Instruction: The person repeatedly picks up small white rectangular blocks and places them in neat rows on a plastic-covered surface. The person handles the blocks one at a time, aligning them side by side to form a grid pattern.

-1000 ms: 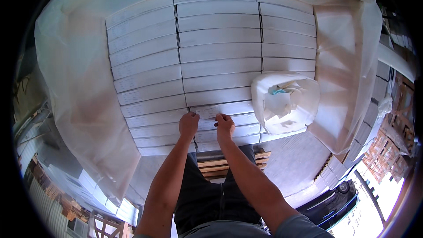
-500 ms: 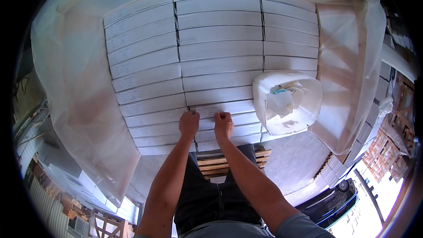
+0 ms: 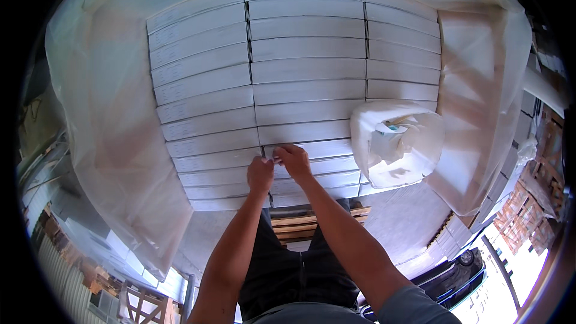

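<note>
A stack of long flat white boxes [image 3: 306, 72] fills the view, laid in three columns on a pallet. My left hand [image 3: 260, 174] and my right hand [image 3: 293, 160] meet at the near end of the middle column, fingers curled on the end of one white box [image 3: 312, 149]. Whether they pinch its edge or a small item between them I cannot tell. Both forearms come up from the lower edge.
Clear plastic sheet [image 3: 108, 120] hangs open around the stack on the left and right. A crumpled white plastic bag [image 3: 393, 144] with a small bluish item inside lies on the boxes to the right. Wooden pallet slats [image 3: 300, 223] show below the stack.
Both hands have stayed at the same box end; the fingers have drawn slightly closer together. The view has shifted a little.
</note>
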A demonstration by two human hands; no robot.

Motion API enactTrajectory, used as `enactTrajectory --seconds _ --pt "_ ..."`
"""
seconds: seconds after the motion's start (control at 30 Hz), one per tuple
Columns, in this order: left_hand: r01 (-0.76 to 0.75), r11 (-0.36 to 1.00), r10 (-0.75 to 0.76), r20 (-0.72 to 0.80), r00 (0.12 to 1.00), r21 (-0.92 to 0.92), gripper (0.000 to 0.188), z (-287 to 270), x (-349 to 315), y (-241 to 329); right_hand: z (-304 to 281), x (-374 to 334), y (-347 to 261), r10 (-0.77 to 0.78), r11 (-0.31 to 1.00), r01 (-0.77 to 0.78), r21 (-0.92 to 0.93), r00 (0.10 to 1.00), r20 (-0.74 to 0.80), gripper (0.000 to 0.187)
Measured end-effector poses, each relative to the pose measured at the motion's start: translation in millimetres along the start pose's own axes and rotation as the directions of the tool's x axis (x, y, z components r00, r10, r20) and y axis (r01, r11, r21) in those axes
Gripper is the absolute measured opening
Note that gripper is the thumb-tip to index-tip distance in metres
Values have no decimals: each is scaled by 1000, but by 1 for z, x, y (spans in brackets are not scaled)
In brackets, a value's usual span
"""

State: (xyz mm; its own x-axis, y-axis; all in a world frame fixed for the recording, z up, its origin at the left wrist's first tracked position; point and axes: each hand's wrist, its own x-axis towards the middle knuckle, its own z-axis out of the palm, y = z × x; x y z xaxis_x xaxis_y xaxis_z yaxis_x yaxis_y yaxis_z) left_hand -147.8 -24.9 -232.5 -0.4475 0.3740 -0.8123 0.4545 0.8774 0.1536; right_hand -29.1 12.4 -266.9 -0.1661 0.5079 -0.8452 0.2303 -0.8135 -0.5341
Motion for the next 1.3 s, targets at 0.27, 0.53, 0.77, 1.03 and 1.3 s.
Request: enactTrajectory --seconds 0.27,0.53,0.77,1.03,1.3 --pt "79 922 -90 -11 996 -379 26 -6 -8 -103 15 3 -19 99 982 -139 130 957 273 22" --pt "317 658 -93 344 934 -683 24 -45 -57 -79 -93 -32 -16 -196 920 97 -379 953 -232 26" --pt "454 495 152 589 794 -741 34 -62 -104 -32 -58 -126 -48 -220 900 244 -360 970 107 26" --pt "524 472 301 689 660 -709 51 -103 -172 12 -42 -224 -118 -120 927 235 -292 924 363 36" --pt "431 514 528 669 523 -742 59 -151 -241 42 -70 -281 -153 -119 985 158 -65 908 401 21"
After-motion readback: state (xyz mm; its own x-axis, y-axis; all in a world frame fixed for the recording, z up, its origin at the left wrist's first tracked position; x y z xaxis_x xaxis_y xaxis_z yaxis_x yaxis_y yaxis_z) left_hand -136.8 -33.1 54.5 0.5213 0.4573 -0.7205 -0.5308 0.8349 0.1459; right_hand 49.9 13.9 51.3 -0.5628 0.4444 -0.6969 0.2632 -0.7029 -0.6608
